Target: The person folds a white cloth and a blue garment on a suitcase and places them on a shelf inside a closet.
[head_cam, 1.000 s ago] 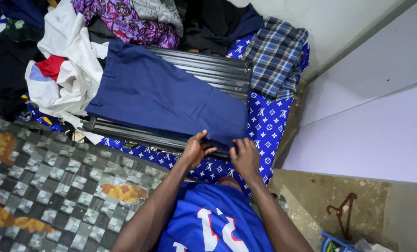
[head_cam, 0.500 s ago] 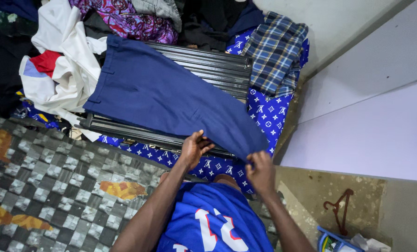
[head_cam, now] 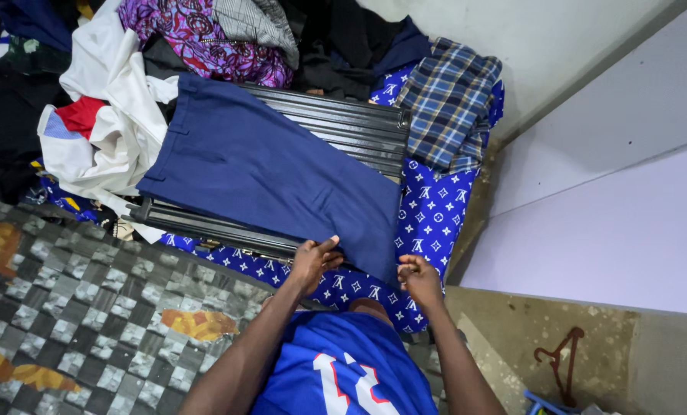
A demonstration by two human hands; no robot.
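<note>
Closest to you, your left hand (head_cam: 312,263) and right hand (head_cam: 418,278) each pinch the near hem of the navy trousers (head_cam: 270,173), fingers clenched on the cloth. Those trousers lie flat across a black ribbed suitcase (head_cam: 359,127) on a blue patterned sheet (head_cam: 435,219). Beyond sit a plaid shirt (head_cam: 451,96) and white garment (head_cam: 113,115).

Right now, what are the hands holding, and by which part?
Both hands hold the navy trousers by the near leg end: left hand at one corner, right hand pinching the other.
</note>
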